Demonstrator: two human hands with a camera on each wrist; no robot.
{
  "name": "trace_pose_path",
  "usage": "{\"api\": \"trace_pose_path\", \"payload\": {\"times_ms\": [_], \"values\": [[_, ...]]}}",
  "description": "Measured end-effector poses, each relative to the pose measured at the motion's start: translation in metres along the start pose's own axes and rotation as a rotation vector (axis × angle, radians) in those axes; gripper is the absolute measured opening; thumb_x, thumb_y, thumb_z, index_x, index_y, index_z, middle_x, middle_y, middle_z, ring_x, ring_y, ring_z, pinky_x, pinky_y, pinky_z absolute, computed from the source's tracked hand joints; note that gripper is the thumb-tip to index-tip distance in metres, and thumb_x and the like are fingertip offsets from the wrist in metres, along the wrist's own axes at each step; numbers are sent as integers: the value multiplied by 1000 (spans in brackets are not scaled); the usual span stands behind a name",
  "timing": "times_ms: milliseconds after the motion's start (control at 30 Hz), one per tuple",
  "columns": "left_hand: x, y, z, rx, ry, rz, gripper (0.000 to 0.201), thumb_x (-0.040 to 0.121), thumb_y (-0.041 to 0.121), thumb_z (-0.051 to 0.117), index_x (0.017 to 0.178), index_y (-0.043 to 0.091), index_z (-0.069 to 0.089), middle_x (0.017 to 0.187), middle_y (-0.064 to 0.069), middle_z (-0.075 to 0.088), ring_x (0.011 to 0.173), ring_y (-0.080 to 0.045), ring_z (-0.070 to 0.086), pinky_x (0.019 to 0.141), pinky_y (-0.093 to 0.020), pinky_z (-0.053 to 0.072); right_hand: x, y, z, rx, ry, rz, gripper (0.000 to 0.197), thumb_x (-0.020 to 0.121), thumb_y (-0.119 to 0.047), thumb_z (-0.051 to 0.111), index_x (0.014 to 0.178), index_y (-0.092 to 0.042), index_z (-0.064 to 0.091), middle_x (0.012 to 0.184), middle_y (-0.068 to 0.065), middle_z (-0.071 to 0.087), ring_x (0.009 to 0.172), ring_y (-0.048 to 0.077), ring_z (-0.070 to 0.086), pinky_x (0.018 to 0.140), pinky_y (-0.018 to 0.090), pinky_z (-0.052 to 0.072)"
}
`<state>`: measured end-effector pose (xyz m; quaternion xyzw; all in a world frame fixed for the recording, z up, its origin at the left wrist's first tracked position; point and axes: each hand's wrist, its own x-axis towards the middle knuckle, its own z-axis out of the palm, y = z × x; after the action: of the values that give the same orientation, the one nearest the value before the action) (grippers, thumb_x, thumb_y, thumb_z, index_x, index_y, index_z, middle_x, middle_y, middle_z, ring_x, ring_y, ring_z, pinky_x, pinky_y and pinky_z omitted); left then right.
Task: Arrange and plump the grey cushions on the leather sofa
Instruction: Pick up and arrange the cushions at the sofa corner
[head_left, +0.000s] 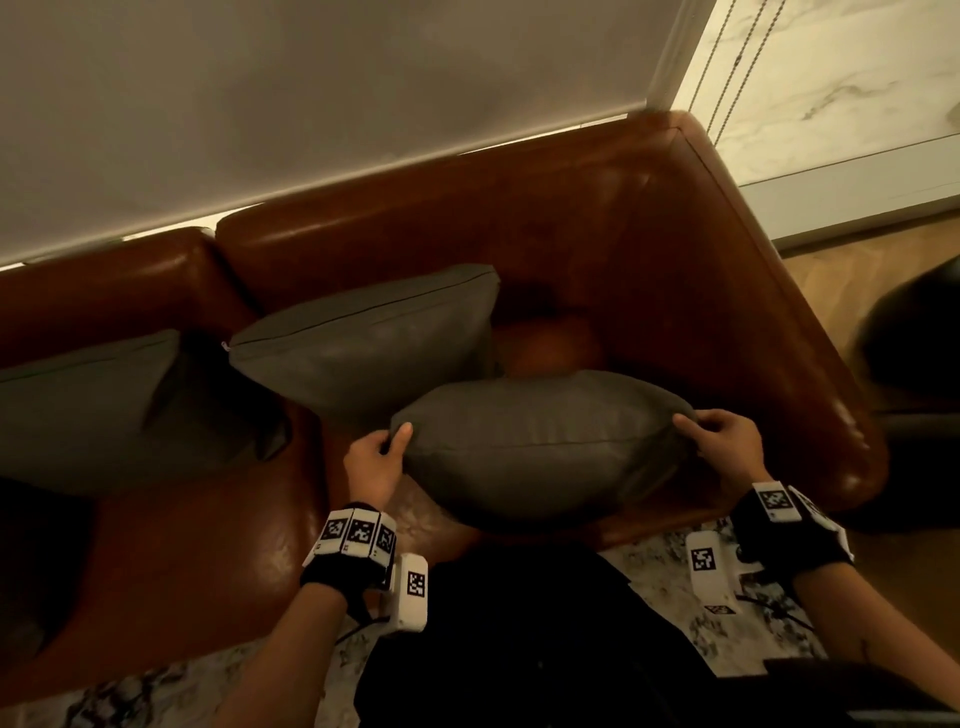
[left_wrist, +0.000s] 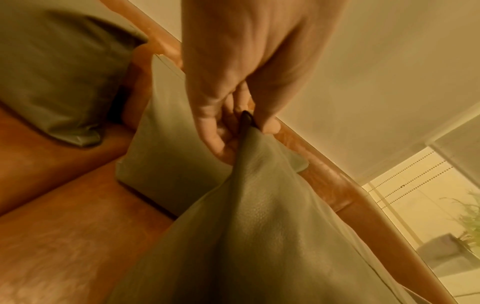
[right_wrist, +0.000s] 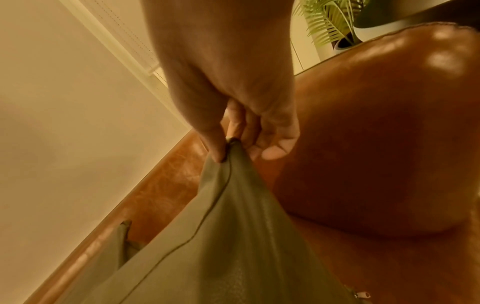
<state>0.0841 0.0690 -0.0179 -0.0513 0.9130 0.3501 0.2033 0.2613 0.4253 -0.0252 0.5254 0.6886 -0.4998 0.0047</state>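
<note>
I hold a grey cushion (head_left: 540, 447) up over the right end of the brown leather sofa (head_left: 675, 249). My left hand (head_left: 387, 447) pinches its left corner, and my right hand (head_left: 711, 431) pinches its right corner. The left wrist view shows thumb and fingers (left_wrist: 215, 131) clamped on the cushion (left_wrist: 259, 236) tip. The right wrist view shows my right hand (right_wrist: 233, 148) pinching the cushion (right_wrist: 221, 236) at its seam. A second grey cushion (head_left: 363, 348) leans against the backrest behind it. A third grey cushion (head_left: 93, 410) lies further left on the seat.
The sofa's right armrest (head_left: 810, 374) curves beside my right hand. A roller blind (head_left: 311, 104) hangs behind the backrest. A dark rounded object (head_left: 919, 332) stands on the wooden floor at the right. A potted plant (right_wrist: 330, 24) stands past the armrest. A patterned rug (head_left: 675, 582) lies underfoot.
</note>
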Motion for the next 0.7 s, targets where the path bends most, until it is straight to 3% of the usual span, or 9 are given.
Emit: {"api": "trace_pose_path", "payload": {"times_ms": [67, 167, 233, 333, 500, 567, 633, 700], "values": [[3, 1, -4, 21, 24, 14, 46, 93, 34, 51, 68, -3, 59, 68, -16, 56, 75, -31, 57, 67, -29, 33, 0, -1, -1, -26, 21, 11, 31, 79, -28, 74, 100, -6, 69, 97, 10, 68, 95, 25, 63, 84, 42, 53], [12, 0, -12, 47, 67, -9, 46, 94, 33, 49, 73, -6, 61, 79, -24, 63, 80, -32, 58, 69, -28, 32, -3, -8, -3, 48, -20, 74, 33, 76, -28, 76, 99, -7, 67, 94, 7, 66, 82, 15, 60, 61, 27, 44], [18, 0, -15, 56, 77, -19, 44, 94, 33, 49, 71, -3, 60, 79, -25, 62, 85, -36, 59, 69, -28, 31, -6, -12, -2, 60, -43, 80, 31, 76, -27, 76, 98, -7, 66, 92, 6, 65, 76, 11, 57, 57, 24, 39], [26, 5, -18, 60, 80, -4, 42, 93, 32, 51, 76, -4, 64, 84, -27, 65, 89, -38, 60, 70, -27, 32, -7, -15, 1, 78, -106, 85, 29, 80, -30, 71, 99, -9, 66, 91, 4, 64, 78, 13, 57, 60, 25, 40], [35, 11, -17, 3, 4, 79, 32, 94, 25, 52, 98, -2, 67, 100, -23, 68, 100, -34, 61, 80, -29, 41, -4, -24, 0, 176, -178, 89, 28, 92, -33, 55, 111, -14, 62, 105, 4, 60, 102, 19, 53, 79, 34, 43], [35, 9, -15, -14, -55, 67, 30, 95, 22, 48, 108, 0, 65, 108, -22, 67, 107, -34, 60, 90, -36, 45, -1, -25, 1, 219, -142, 102, 24, 93, -28, 55, 109, -12, 62, 103, 4, 60, 101, 18, 52, 80, 33, 43], [32, 7, -14, -35, -74, 76, 28, 95, 21, 49, 106, 1, 66, 105, -21, 68, 103, -34, 62, 90, -39, 48, 0, -23, 5, 159, -52, 63, 26, 91, -25, 59, 107, -5, 65, 97, 5, 63, 97, 20, 56, 73, 29, 46], [29, 7, -16, -42, -60, 78, 27, 93, 21, 53, 103, 2, 68, 99, -19, 70, 97, -30, 64, 86, -36, 48, 2, -20, 9, 48, 54, 12, 28, 88, -22, 63, 108, -2, 66, 98, 9, 66, 98, 25, 61, 80, 36, 50]]}}
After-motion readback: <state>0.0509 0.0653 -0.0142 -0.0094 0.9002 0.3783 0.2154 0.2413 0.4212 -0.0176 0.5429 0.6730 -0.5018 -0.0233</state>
